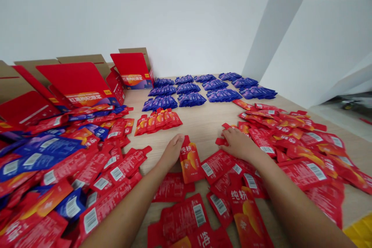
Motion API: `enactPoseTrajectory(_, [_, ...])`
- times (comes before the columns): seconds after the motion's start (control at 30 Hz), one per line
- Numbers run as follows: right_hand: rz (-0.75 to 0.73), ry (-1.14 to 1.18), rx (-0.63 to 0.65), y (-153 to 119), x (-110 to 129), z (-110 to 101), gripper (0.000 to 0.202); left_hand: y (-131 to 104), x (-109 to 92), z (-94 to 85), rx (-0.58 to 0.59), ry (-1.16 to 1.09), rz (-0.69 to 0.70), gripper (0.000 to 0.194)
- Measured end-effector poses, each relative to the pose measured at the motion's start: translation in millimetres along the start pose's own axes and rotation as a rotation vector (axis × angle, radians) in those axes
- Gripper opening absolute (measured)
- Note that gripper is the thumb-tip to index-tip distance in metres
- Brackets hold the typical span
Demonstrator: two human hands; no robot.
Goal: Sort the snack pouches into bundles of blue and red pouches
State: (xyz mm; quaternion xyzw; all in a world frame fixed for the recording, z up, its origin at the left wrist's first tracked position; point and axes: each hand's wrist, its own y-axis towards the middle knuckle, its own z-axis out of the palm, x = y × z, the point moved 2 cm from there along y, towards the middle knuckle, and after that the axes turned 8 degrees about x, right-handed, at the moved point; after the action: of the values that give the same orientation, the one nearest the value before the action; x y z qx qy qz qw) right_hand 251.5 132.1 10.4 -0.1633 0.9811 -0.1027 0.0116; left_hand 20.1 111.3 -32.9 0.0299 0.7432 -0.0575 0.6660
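Observation:
My left hand (173, 148) is closed on the upper edge of a red pouch (191, 162), whose printed front with orange fruit faces up. The pouch tilts slightly over other red pouches. To its right, my right hand (237, 144) reaches into loose red pouches, its fingers curled down around one pouch (222, 142) whose spout end shows beside the thumb. Beyond my hands lies an overlapping row of red pouches (158, 121), fronts up. Below them several loose pouches show barcoded backs (186, 217).
Behind stand several fanned stacks of blue pouches (192, 99) in rows. Open red cartons (84, 81) line the left back, near a mixed heap of red and blue pouches (69, 159). Another red heap (302, 143) lies right. A white wall (186, 19) closes off the table.

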Motion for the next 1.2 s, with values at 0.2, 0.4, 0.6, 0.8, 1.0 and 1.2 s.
enactPoseTrajectory(0.2, [0.104,-0.098,-0.007,0.1,7.2,2.6,0.036,-4.4,-8.3,-2.0,-0.115,0.232,0.033,0.038])
enactPoseTrajectory(0.4, [0.124,-0.106,-0.051,7.6,7.8,8.2,0.033,-43.9,-49.2,13.8,0.477,0.976,0.056,0.07])
enactPoseTrajectory(0.6, [0.11,-0.05,-0.087,12.0,-0.5,9.9,0.034,-42.6,-40.8,15.7,0.489,1.129,0.099,0.071])
enactPoseTrajectory(0.8, [0.12,0.202,-0.042,5.4,-9.0,-5.1,0.012,-26.5,-20.6,15.4,0.334,1.078,0.232,0.06])
enactPoseTrajectory(1.0, [0.194,0.254,-0.492,-12.7,-16.4,-28.6,0.015,-45.1,-24.6,40.4,0.503,1.074,0.433,0.043])
enactPoseTrajectory(1.2, [0.049,0.748,-1.047,-31.9,-7.0,-40.4,0.017,-52.1,-22.9,50.9,0.597,0.988,0.456,0.044])
